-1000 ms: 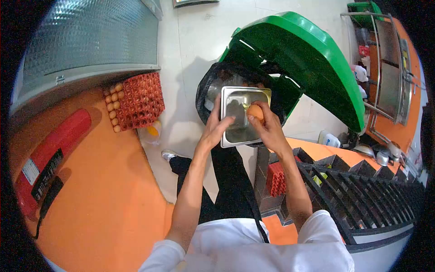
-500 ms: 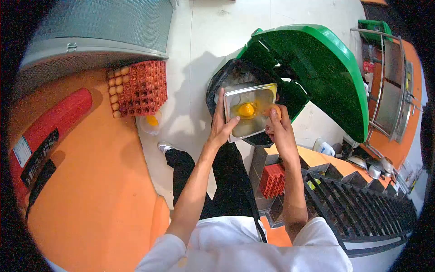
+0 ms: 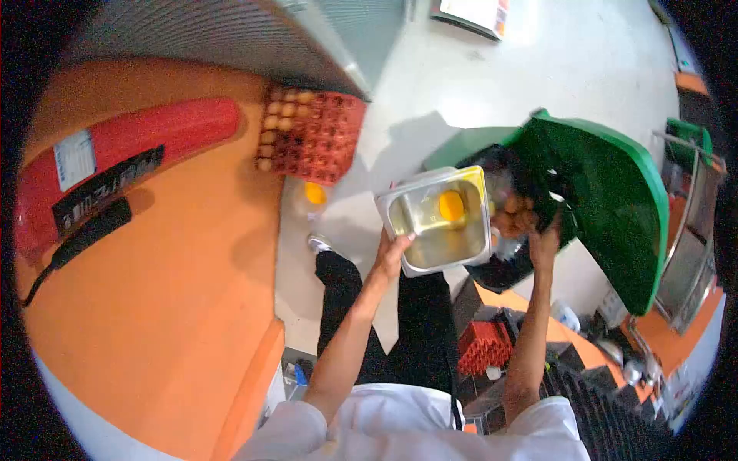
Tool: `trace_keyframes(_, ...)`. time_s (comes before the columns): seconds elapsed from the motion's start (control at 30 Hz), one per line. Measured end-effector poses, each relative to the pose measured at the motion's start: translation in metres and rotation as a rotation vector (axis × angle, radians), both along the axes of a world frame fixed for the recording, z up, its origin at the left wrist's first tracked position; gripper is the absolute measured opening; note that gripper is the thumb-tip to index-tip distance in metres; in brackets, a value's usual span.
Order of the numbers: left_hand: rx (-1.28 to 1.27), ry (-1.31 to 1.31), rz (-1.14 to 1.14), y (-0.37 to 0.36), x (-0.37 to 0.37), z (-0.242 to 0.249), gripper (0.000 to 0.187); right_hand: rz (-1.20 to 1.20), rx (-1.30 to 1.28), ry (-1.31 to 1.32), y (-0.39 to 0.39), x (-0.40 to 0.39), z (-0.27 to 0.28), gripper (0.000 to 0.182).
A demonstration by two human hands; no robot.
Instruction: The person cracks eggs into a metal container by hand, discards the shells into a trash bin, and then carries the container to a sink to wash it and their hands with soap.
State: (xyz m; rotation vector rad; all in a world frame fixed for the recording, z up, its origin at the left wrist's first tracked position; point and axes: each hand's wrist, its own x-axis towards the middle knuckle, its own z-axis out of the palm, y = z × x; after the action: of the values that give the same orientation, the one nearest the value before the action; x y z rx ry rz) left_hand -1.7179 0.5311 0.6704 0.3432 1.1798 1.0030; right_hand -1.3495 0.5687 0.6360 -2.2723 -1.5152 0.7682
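Observation:
My left hand (image 3: 394, 253) grips the near-left edge of a square metal pan (image 3: 450, 250), thumb over the rim. The pan is tilted, and an egg yolk (image 3: 451, 206) lies in clear egg white inside it. My right hand (image 3: 545, 240) is off the pan, over the right side of the bin opening; its fingers are blurred and I cannot make out anything in them. Beside it, brown eggshells (image 3: 513, 217) lie in the black bin liner (image 3: 496, 278). The green bin lid (image 3: 626, 184) stands open to the right.
Red egg trays (image 3: 334, 138) with several brown eggs sit at the orange counter's (image 3: 184, 300) edge. Next to them is a clear container with yolk (image 3: 314, 194). A long red object (image 3: 146, 138) lies on the counter. More red trays (image 3: 484, 347) stand lower right.
My right hand has left the pan with the eggshell and moved right over the bin. The pan now tilts, with the yolk near its far side. The view has shifted.

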Motion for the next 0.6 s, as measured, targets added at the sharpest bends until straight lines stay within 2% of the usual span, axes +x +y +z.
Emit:
trace_keyframes(0.03,-0.047,0.003,0.004,-0.017,-0.021,-0.006,0.083,0.074,0.120,-0.209,0.021,-0.033,0.027,0.058)
trace_keyframes(0.07,-0.083,0.174,0.022,-0.080,-0.057,-0.078,0.040,0.144,0.133,-0.148,0.042,-0.074,0.050,0.053)
trace_keyframes(0.1,-0.070,0.204,0.031,-0.087,-0.073,-0.056,0.046,0.208,0.149,-0.092,0.064,-0.117,0.059,0.048)
trace_keyframes(0.13,-0.115,0.214,0.118,-0.101,-0.091,-0.050,0.038,0.339,0.225,-0.050,0.079,-0.155,0.050,0.043)
trace_keyframes(0.17,-0.156,0.224,0.208,-0.115,-0.108,-0.045,0.034,0.380,0.176,0.089,0.091,-0.200,0.042,0.040)
trace_keyframes(0.2,-0.178,0.164,0.261,-0.119,-0.132,-0.032,0.035,0.451,0.104,0.172,0.104,-0.248,0.037,0.038)
trace_keyframes(0.23,-0.264,0.183,0.336,-0.126,-0.151,-0.020,0.037,0.580,0.117,0.214,0.112,-0.289,0.014,0.037)
trace_keyframes(0.27,-0.245,0.158,0.350,-0.132,-0.171,-0.011,0.037,0.655,0.082,0.290,0.117,-0.334,-0.022,0.035)
trace_keyframes(0.33,-0.241,0.160,0.426,-0.174,-0.220,-0.025,0.036,0.934,0.089,0.243,0.124,-0.425,-0.064,0.038)
trace_keyframes(0.4,-0.222,0.132,0.542,-0.187,-0.258,-0.033,0.037,1.099,0.070,0.200,0.120,-0.515,-0.108,0.040)
trace_keyframes(0.43,-0.232,0.146,0.544,-0.188,-0.273,-0.031,0.037,1.099,0.064,0.216,0.112,-0.555,-0.135,0.040)
trace_keyframes(0.5,-0.325,0.245,0.663,-0.195,-0.301,-0.033,0.040,0.972,0.355,0.167,0.091,-0.623,-0.185,0.034)
trace_keyframes(0.53,-0.332,0.259,0.660,-0.206,-0.317,-0.041,0.040,0.965,0.351,0.181,0.083,-0.645,-0.200,0.034)
trace_keyframes(0.6,-0.362,0.342,0.747,-0.218,-0.341,-0.054,0.055,0.928,0.239,-0.027,0.071,-0.677,-0.217,0.031)
